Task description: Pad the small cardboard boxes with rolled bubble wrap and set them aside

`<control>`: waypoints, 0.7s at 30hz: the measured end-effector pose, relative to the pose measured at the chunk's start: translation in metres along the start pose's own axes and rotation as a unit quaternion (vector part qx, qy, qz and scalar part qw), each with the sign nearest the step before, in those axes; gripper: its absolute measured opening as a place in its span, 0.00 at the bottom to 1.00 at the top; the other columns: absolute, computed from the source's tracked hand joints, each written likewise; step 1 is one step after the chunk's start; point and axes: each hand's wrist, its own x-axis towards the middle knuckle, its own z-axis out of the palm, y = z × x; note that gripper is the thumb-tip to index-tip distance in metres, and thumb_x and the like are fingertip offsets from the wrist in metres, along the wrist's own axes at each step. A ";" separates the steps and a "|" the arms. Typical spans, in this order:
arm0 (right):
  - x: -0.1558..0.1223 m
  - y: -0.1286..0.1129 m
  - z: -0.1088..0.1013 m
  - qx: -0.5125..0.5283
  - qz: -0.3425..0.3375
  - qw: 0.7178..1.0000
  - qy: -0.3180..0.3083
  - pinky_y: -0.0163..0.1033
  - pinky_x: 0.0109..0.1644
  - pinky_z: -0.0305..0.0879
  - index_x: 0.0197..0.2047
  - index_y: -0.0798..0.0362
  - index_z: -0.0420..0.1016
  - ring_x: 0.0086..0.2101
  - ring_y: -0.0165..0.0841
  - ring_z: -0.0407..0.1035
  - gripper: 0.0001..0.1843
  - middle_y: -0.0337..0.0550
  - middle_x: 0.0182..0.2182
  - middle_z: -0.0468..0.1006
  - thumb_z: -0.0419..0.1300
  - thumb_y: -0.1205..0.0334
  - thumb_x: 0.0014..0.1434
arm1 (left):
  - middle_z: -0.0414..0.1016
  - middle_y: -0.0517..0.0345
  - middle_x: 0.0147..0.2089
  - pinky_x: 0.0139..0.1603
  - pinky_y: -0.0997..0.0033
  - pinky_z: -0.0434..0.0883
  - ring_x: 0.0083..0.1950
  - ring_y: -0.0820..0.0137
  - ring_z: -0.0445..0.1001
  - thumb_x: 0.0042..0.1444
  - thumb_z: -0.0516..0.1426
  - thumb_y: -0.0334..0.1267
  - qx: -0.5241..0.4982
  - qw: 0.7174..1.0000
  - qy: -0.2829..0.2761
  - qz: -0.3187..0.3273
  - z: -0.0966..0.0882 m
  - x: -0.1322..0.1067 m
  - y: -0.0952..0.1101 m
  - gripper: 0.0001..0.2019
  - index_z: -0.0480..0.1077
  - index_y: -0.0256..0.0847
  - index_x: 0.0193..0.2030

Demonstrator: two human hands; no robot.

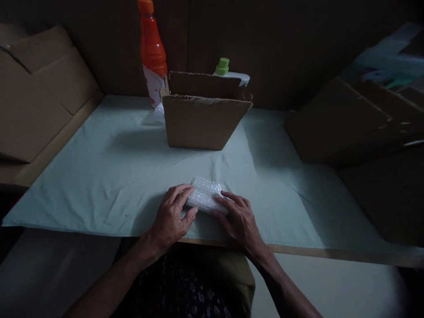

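Note:
A rolled piece of bubble wrap (206,197) lies on the light green cloth (132,176) near the front edge. My left hand (172,215) grips its left end, with the thumb on the near side and the fingers over the top. At the other end my right hand (239,215) holds the roll, fingers curled on top and thumb below. Whether anything is wrapped inside the roll cannot be seen. Just beyond it stands an open cardboard box (202,121), its inside mostly hidden by the front wall.
Behind the box stand an orange-red bottle (153,48) and a white bottle with a green cap (222,66). Some bubble wrap (159,112) lies beside the box. Cardboard boxes flank the cloth at left (43,88) and right (334,119), the right one holding blurred plastic items.

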 end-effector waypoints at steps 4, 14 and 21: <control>0.007 0.003 0.002 -0.004 0.027 1.000 0.015 0.51 0.50 0.67 0.53 0.52 0.75 0.50 0.44 0.74 0.13 0.51 0.46 0.83 0.57 0.59 0.68 | 0.71 0.45 0.58 0.61 0.56 0.73 0.60 0.60 0.72 0.63 0.55 0.33 -0.005 1.000 0.020 -0.013 -0.002 -0.001 0.003 0.18 0.68 0.40 0.60; 0.006 0.007 0.004 0.040 0.132 0.990 0.014 0.51 0.51 0.68 0.50 0.51 0.78 0.46 0.43 0.74 0.14 0.50 0.43 0.82 0.58 0.55 0.67 | 0.72 0.41 0.61 0.60 0.53 0.71 0.59 0.56 0.74 0.55 0.63 0.41 -0.536 0.718 -0.035 -0.443 -0.003 -0.026 0.040 0.30 0.65 0.37 0.63; -0.009 -0.019 -0.013 0.153 0.144 0.978 -0.009 0.46 0.49 0.71 0.49 0.49 0.78 0.45 0.41 0.74 0.12 0.48 0.44 0.81 0.59 0.54 0.66 | 0.79 0.50 0.56 0.69 0.56 0.61 0.63 0.58 0.71 0.50 0.65 0.31 -0.703 0.582 -0.036 -0.406 0.005 -0.018 0.053 0.25 0.74 0.39 0.57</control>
